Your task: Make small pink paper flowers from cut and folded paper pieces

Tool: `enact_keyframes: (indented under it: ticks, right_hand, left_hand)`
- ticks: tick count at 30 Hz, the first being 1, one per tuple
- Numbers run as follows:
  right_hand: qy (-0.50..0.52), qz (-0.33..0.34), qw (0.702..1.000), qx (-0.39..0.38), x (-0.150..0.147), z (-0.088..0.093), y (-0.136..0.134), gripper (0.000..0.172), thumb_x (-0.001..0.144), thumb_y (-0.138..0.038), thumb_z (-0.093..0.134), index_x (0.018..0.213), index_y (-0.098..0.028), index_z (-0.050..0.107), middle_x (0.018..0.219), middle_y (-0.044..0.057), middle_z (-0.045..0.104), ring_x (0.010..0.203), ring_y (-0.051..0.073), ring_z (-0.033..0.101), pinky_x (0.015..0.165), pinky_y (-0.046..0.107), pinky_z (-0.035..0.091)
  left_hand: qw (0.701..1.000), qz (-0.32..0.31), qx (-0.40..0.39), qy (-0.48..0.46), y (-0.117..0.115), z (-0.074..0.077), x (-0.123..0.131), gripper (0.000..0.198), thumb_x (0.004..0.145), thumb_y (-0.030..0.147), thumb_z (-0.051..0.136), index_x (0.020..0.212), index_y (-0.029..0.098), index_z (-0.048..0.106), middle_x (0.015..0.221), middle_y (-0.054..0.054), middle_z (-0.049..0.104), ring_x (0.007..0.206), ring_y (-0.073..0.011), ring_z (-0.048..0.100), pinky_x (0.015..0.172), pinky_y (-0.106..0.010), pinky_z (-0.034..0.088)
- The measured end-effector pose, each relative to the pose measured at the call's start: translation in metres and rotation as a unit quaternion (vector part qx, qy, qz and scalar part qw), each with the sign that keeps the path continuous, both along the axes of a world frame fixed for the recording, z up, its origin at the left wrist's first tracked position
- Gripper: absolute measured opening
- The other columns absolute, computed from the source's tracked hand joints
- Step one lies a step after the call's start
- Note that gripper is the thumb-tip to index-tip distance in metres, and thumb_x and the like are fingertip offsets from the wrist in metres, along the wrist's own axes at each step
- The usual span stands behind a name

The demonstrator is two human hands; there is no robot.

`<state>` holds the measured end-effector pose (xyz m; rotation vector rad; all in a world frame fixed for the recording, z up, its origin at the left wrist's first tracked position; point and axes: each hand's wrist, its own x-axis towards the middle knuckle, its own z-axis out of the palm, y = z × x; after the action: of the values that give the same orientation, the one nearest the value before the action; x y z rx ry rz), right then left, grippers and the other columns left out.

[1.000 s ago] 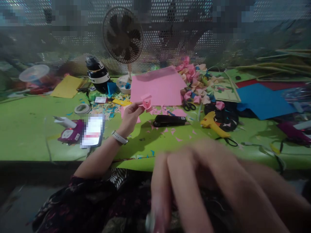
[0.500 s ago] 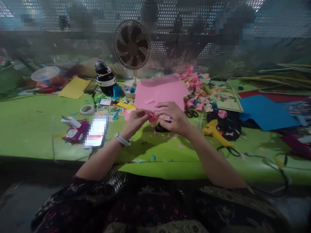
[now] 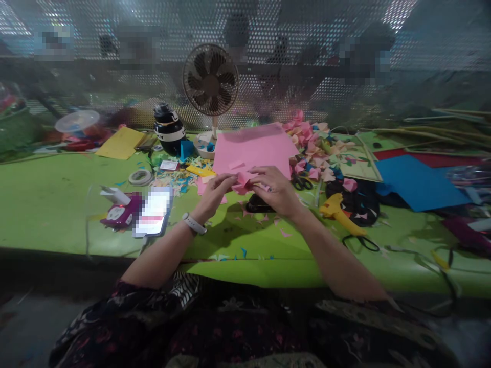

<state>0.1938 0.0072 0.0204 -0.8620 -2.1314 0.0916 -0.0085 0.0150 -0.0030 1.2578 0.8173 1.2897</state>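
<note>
A folded piece of pink paper (image 3: 242,180), petal-like in shape, is held between my two hands above the table. My left hand (image 3: 218,191), with a white band at the wrist, pinches its left side. From the right, my right hand (image 3: 278,190) grips the other side with thumb and fingers. Below my right hand lies a black object (image 3: 259,203), partly hidden, perhaps a stapler. Behind the hands a large pink sheet (image 3: 253,145) lies on the table, with a small pink strip on it. Small pink scraps (image 3: 264,219) are scattered beneath.
Black-handled scissors (image 3: 302,183) and a yellow glue gun (image 3: 341,214) lie to the right, near a heap of folded paper pieces (image 3: 307,140). Leftward are a phone (image 3: 154,212), a purple power socket (image 3: 121,212) and a tape roll (image 3: 140,177). A fan (image 3: 210,82) and a black bottle (image 3: 169,132) stand behind.
The pink paper between my hands has turned and shows more of its folded surface. My right hand's fingers have closed in on it. The whole view has shifted slightly.
</note>
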Motion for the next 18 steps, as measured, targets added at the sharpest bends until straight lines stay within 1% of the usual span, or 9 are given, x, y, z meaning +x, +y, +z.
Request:
enact_keyframes:
  ticks: [2,4,7,9,11,13,15,18]
  right_hand:
    - [0.04,-0.014,0.999,-0.005,0.0029,0.0,0.0026,0.012,0.091,-0.02,0.064,0.094,-0.026,0.074,0.112,0.007,0.072,0.113,0.025,0.064,0.099,0.048,0.053]
    - [0.064,-0.023,0.998,-0.009,0.004,-0.0004,0.0044,0.012,0.09,-0.021,0.065,0.094,-0.026,0.075,0.108,0.007,0.073,0.109,0.026,0.066,0.097,0.047,0.054]
    - [0.064,-0.035,0.997,-0.01,0.0014,-0.0011,0.004,0.011,0.09,-0.022,0.064,0.091,-0.025,0.075,0.105,0.007,0.074,0.106,0.026,0.067,0.095,0.047,0.054]
    - [0.059,-0.043,0.997,-0.002,-0.0015,-0.0014,0.0025,0.012,0.09,-0.021,0.064,0.09,-0.025,0.074,0.104,0.007,0.075,0.105,0.026,0.067,0.094,0.047,0.054]
    - [0.061,-0.054,0.997,0.012,-0.0036,-0.002,0.0013,0.011,0.089,-0.019,0.064,0.088,-0.025,0.074,0.102,0.007,0.075,0.103,0.026,0.067,0.093,0.046,0.054]
    - [0.066,-0.063,0.996,0.025,-0.0045,-0.0027,0.0009,0.011,0.089,-0.018,0.064,0.087,-0.024,0.073,0.099,0.007,0.075,0.101,0.026,0.068,0.091,0.045,0.054]
    - [0.067,-0.065,0.995,0.025,-0.0046,-0.0035,0.0012,0.01,0.089,-0.019,0.064,0.088,-0.024,0.073,0.097,0.007,0.075,0.099,0.025,0.068,0.089,0.044,0.055]
    - [0.059,-0.063,0.996,0.012,-0.0049,-0.0047,0.0012,0.011,0.089,-0.02,0.063,0.089,-0.024,0.073,0.097,0.007,0.075,0.099,0.026,0.068,0.089,0.045,0.054]
  left_hand:
    - [1.0,-0.003,-0.002,-0.011,-0.0003,0.0002,-0.0009,0.028,0.078,0.044,0.075,0.088,0.018,0.076,0.09,-0.006,0.076,0.084,-0.0162,0.069,0.084,-0.031,0.054]
    - [1.0,-0.003,0.022,0.011,-0.0015,0.001,-0.0016,0.028,0.078,0.042,0.076,0.091,0.018,0.077,0.093,-0.007,0.077,0.086,-0.0166,0.069,0.085,-0.031,0.055]
    - [0.997,0.004,0.064,0.053,-0.0047,0.0026,-0.0012,0.024,0.078,0.038,0.078,0.092,0.018,0.078,0.09,-0.008,0.077,0.082,-0.0165,0.07,0.079,-0.031,0.055]
    - [0.995,0.006,0.077,0.061,-0.0071,0.0032,0.0001,0.024,0.077,0.037,0.079,0.091,0.017,0.078,0.088,-0.008,0.078,0.08,-0.0169,0.07,0.077,-0.031,0.057]
    - [0.995,0.003,0.081,0.057,-0.009,0.0033,0.0014,0.026,0.076,0.037,0.08,0.092,0.017,0.078,0.09,-0.009,0.079,0.082,-0.018,0.072,0.08,-0.034,0.058]
    - [0.996,0.0,0.076,0.053,-0.0094,0.0029,0.0021,0.029,0.076,0.037,0.08,0.097,0.017,0.078,0.096,-0.011,0.079,0.086,-0.019,0.073,0.084,-0.036,0.058]
    - [0.996,-0.002,0.068,0.056,-0.0078,0.0016,0.0018,0.031,0.077,0.036,0.079,0.101,0.017,0.078,0.098,-0.011,0.079,0.087,-0.0192,0.073,0.085,-0.036,0.058]
    - [0.994,0.016,0.076,0.076,-0.0027,-0.0019,0.001,0.026,0.077,0.037,0.079,0.093,0.017,0.079,0.091,-0.01,0.079,0.081,-0.0186,0.072,0.08,-0.034,0.057]
